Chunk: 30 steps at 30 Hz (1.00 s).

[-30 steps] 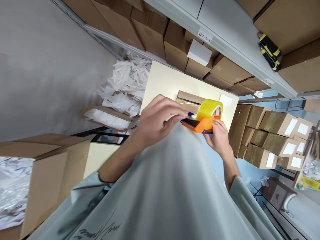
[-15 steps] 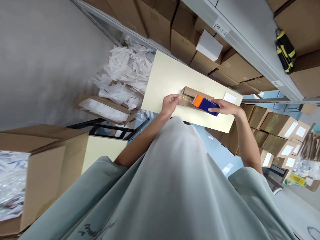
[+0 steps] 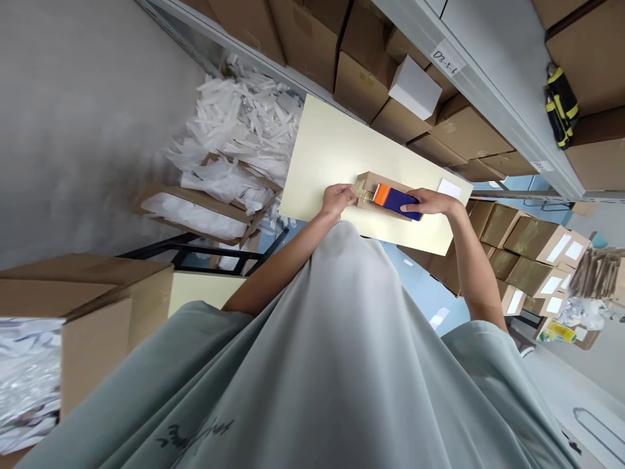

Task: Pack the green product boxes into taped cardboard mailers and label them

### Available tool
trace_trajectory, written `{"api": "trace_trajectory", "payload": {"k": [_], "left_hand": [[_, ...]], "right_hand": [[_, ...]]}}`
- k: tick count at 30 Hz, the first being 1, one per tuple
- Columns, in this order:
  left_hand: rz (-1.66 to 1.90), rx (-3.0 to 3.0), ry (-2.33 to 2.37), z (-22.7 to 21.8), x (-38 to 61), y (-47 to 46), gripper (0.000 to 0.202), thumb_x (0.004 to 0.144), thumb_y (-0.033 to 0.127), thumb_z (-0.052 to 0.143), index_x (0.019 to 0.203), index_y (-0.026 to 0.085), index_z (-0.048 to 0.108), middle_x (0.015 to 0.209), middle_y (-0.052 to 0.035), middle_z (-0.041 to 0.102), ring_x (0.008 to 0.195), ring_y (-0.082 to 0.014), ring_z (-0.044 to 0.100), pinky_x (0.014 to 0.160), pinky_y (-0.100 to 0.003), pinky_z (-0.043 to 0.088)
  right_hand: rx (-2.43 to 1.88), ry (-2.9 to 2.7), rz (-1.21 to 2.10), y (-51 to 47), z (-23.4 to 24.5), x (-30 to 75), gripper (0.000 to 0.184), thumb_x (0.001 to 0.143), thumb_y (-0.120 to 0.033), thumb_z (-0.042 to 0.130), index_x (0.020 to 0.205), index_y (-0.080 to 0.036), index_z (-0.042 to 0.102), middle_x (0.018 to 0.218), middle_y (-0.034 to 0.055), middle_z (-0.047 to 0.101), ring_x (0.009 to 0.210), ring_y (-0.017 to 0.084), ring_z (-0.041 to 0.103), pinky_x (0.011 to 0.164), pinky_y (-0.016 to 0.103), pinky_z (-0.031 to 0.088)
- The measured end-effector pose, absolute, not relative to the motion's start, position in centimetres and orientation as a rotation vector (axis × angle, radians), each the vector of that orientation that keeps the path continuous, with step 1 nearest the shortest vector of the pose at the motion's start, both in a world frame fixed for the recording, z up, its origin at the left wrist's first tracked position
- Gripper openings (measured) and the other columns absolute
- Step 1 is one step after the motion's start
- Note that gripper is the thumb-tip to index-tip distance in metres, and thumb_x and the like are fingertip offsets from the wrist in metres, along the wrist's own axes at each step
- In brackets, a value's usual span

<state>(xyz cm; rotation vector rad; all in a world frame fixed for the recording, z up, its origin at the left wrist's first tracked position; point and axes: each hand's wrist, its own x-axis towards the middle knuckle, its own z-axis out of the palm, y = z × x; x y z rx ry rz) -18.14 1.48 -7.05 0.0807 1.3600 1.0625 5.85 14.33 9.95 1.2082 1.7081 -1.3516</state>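
A small cardboard box (image 3: 372, 182) lies on a pale yellow table (image 3: 327, 150). My right hand (image 3: 430, 201) grips an orange and blue tape dispenser (image 3: 394, 199) that rests on top of the box. My left hand (image 3: 336, 198) is closed at the box's left end, its fingertips pressing a strip of clear tape (image 3: 364, 193) there. My grey shirt fills the lower part of the view.
Shelves of cardboard boxes (image 3: 361, 71) run behind the table, with a white box (image 3: 415, 86) among them. White plastic bags (image 3: 244, 130) are heaped at the left. Taped boxes with white labels (image 3: 532, 267) are stacked at the right. An open carton (image 3: 97, 312) stands near left.
The dispenser left my chest, where both hands held it, and came down onto the box on the table. In the last half second it slid left along the box top.
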Motion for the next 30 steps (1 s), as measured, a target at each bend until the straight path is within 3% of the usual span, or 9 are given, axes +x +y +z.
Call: {"api": "trace_trajectory", "payload": {"k": [8,10,13,17,19,21,24,27,30], "left_hand": [[0.878,0.237,1.397,-9.3,-17.9,2.7,0.016,0.081,0.027,0.091,0.081,0.017,0.079,0.087,-0.0064,0.081,0.092,-0.0224,0.076,0.096,-0.037,0.061],[0.860,0.388,1.469,-9.7,-17.9,2.8,0.021,0.083,0.030,0.091,0.098,0.017,0.084,0.102,-0.0095,0.084,0.098,-0.0245,0.077,0.100,-0.038,0.061],[0.758,0.619,1.672,-9.8,-18.4,2.5,0.054,0.088,0.031,0.088,0.139,0.017,0.079,0.126,-0.0143,0.082,0.103,-0.0264,0.078,0.105,-0.042,0.062],[0.754,1.086,1.622,-9.1,-18.6,0.8,0.055,0.096,0.023,0.072,0.151,0.021,0.073,0.145,-0.0142,0.077,0.128,-0.0316,0.075,0.120,-0.047,0.058],[0.750,1.346,1.483,-8.5,-18.1,-0.2,0.067,0.095,0.021,0.070,0.162,0.020,0.065,0.167,-0.0155,0.065,0.155,-0.0348,0.060,0.136,-0.050,0.045],[0.655,1.500,1.392,-8.0,-17.2,-0.9,0.096,0.090,0.027,0.080,0.177,0.010,0.043,0.187,-0.0230,0.038,0.175,-0.0408,0.035,0.145,-0.054,0.028],[0.505,1.590,1.364,-7.5,-15.8,-0.6,0.142,0.080,0.047,0.096,0.184,0.000,0.011,0.192,-0.0340,0.000,0.181,-0.0503,0.003,0.146,-0.064,0.013],[0.447,1.683,1.367,-7.2,-15.2,1.2,0.163,0.072,0.067,0.100,0.185,0.002,0.002,0.191,-0.0330,-0.007,0.179,-0.0521,-0.013,0.145,-0.069,0.000],[0.428,1.796,1.346,-6.9,-15.1,3.3,0.160,0.075,0.074,0.095,0.186,0.002,0.005,0.193,-0.0296,-0.001,0.179,-0.0513,-0.016,0.145,-0.067,-0.008]], "right_hand": [[1.299,1.708,-1.302,12.9,9.7,5.5,0.046,0.103,-0.051,0.077,0.132,-0.014,0.074,0.121,0.0138,0.084,0.096,0.024,0.076,0.079,0.029,0.061],[1.311,1.720,-1.295,12.6,9.7,5.8,0.047,0.104,-0.051,0.076,0.134,-0.014,0.073,0.124,0.0143,0.084,0.098,0.025,0.077,0.081,0.031,0.062],[1.338,1.722,-1.288,12.1,9.7,6.0,0.046,0.105,-0.051,0.077,0.134,-0.015,0.073,0.128,0.0156,0.083,0.100,0.026,0.077,0.082,0.032,0.063],[1.364,1.715,-1.247,11.7,9.6,6.1,0.041,0.108,-0.046,0.074,0.134,-0.014,0.072,0.129,0.0161,0.082,0.099,0.024,0.077,0.083,0.031,0.062],[1.360,1.721,-1.223,11.7,9.5,6.0,0.040,0.109,-0.043,0.072,0.135,-0.013,0.072,0.128,0.0153,0.082,0.099,0.023,0.077,0.084,0.030,0.061],[1.333,1.723,-1.217,12.0,9.5,5.9,0.039,0.109,-0.042,0.071,0.135,-0.014,0.072,0.128,0.0145,0.083,0.099,0.023,0.076,0.084,0.029,0.060],[1.295,1.726,-1.226,12.8,9.5,5.8,0.038,0.108,-0.044,0.073,0.132,-0.015,0.074,0.126,0.0134,0.084,0.100,0.024,0.076,0.082,0.028,0.058],[1.258,1.737,-1.247,13.5,9.1,6.0,0.037,0.105,-0.047,0.077,0.127,-0.016,0.076,0.120,0.0117,0.085,0.097,0.025,0.076,0.081,0.029,0.057],[1.209,1.759,-1.270,14.2,8.3,6.5,0.038,0.102,-0.052,0.080,0.118,-0.017,0.078,0.109,0.0102,0.084,0.092,0.025,0.075,0.078,0.030,0.056]]}}
